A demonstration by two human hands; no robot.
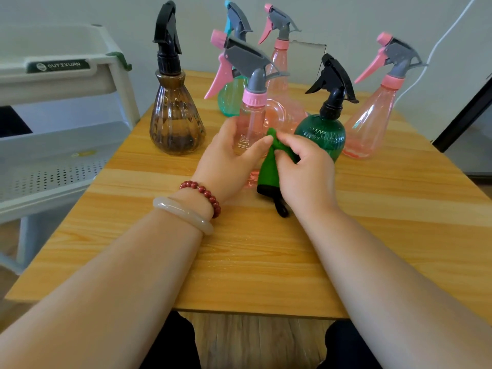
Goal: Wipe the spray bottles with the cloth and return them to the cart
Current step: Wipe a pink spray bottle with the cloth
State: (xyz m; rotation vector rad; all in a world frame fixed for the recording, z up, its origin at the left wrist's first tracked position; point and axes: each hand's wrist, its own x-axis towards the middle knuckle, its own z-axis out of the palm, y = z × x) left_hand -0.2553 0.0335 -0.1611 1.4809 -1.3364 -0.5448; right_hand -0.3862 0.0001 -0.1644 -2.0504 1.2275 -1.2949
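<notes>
My left hand (229, 158) grips a clear pink spray bottle (251, 121) with a grey and pink trigger head, holding it upright above the wooden table (239, 249). My right hand (306, 169) pinches a green cloth (269, 169) with a black loop against the bottle's right side. Around them stand a brown ribbed bottle (175, 121), a dark green round bottle (323, 131), a pink bottle on the right (372, 121), another pink bottle at the back (279, 57) and a teal bottle (230, 98).
A white cart (66, 83) with perforated shelves stands to the left of the table, its shelves open toward me. A white cable (447, 35) hangs on the wall at the right. My knees show below the table's near edge.
</notes>
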